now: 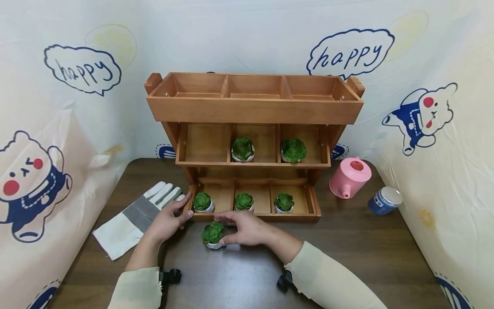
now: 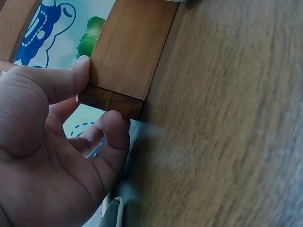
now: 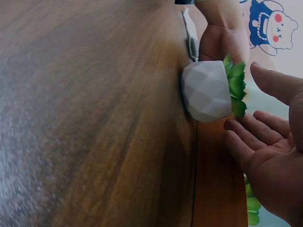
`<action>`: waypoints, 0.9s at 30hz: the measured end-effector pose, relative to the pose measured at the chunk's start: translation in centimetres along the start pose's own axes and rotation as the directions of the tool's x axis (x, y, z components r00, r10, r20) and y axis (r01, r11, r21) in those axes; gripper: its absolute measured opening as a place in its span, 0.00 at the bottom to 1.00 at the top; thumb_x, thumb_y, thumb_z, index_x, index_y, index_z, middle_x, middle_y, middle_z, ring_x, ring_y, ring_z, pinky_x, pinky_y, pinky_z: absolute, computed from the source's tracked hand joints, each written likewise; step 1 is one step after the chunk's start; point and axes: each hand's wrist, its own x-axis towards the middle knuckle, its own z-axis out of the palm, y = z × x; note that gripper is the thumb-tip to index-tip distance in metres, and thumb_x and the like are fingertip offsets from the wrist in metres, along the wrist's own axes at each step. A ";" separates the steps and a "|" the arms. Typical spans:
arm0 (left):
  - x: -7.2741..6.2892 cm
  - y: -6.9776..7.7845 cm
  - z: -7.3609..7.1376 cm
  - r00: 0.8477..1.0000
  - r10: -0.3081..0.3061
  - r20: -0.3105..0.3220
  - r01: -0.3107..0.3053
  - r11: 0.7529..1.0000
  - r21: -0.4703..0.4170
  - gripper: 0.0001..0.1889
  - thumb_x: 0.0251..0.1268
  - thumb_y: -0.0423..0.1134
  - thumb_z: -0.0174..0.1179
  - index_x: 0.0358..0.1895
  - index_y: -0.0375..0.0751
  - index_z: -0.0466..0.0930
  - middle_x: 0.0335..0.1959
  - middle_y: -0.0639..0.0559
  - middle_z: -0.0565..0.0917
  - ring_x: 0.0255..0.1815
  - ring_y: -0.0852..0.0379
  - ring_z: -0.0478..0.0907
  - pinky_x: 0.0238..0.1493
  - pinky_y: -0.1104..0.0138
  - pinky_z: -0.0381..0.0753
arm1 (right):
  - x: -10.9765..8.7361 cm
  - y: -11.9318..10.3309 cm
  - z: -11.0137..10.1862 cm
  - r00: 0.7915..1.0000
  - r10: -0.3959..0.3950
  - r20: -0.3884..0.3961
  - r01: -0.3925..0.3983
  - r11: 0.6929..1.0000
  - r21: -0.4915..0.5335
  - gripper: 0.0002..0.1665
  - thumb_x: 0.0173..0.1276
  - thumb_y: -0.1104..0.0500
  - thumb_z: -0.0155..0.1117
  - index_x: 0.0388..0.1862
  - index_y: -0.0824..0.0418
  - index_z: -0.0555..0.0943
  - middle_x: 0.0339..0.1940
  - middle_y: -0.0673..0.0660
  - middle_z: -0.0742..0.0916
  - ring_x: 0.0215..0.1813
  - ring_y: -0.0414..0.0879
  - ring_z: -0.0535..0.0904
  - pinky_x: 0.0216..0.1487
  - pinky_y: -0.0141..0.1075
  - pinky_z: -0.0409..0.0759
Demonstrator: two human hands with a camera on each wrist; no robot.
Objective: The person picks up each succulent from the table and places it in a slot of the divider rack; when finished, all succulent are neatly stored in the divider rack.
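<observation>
A small green succulent in a white faceted pot (image 1: 212,234) (image 3: 207,91) stands upright on the table, just before the lowest tier of a three-tier wooden shelf (image 1: 254,111) (image 2: 135,47). My right hand (image 1: 247,227) (image 3: 277,151) is beside this plant, its fingers extended and spread; the right wrist view shows a gap between thumb and leaves. With thumb and curled fingers, my left hand (image 1: 166,221) (image 2: 57,127) holds the shelf's lower left front corner. Other potted succulents, such as one by that corner (image 1: 202,201), sit in the lower two tiers.
A white and grey glove (image 1: 140,214) lies left of the shelf, under my left forearm. At the right stand a pink watering can (image 1: 351,178) and a blue jar with a pale lid (image 1: 384,201). A printed cloth (image 1: 247,38) hangs behind the table.
</observation>
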 end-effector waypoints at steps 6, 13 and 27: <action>0.0 0.0 0.0 1.000 0.000 -0.001 0.000 1.000 0.000 0.36 0.76 0.44 0.64 0.82 0.56 0.60 0.62 0.35 0.69 0.36 0.48 0.74 0.35 0.58 0.84 | 0.3 0.6 0.4 0.999 0.036 0.007 -0.035 0.998 -0.049 0.43 0.66 0.48 0.77 0.76 0.59 0.72 0.70 0.47 0.81 0.69 0.41 0.77 0.68 0.31 0.73; 0.0 0.1 -0.1 1.000 0.000 0.002 0.000 1.000 0.004 0.36 0.76 0.44 0.64 0.83 0.58 0.60 0.63 0.34 0.68 0.33 0.47 0.75 0.34 0.57 0.83 | 0.9 0.8 0.7 0.996 0.061 0.066 -0.051 0.988 -0.146 0.51 0.64 0.42 0.78 0.80 0.57 0.68 0.74 0.49 0.78 0.71 0.41 0.73 0.71 0.35 0.70; 0.0 0.1 0.0 1.000 0.012 0.005 -0.012 1.000 -0.010 0.35 0.77 0.42 0.62 0.82 0.54 0.61 0.71 0.32 0.66 0.36 0.46 0.76 0.34 0.56 0.84 | 1.7 0.9 1.8 0.994 0.077 0.081 -0.061 0.981 -0.184 0.54 0.61 0.43 0.80 0.82 0.52 0.65 0.74 0.51 0.77 0.68 0.39 0.74 0.70 0.36 0.71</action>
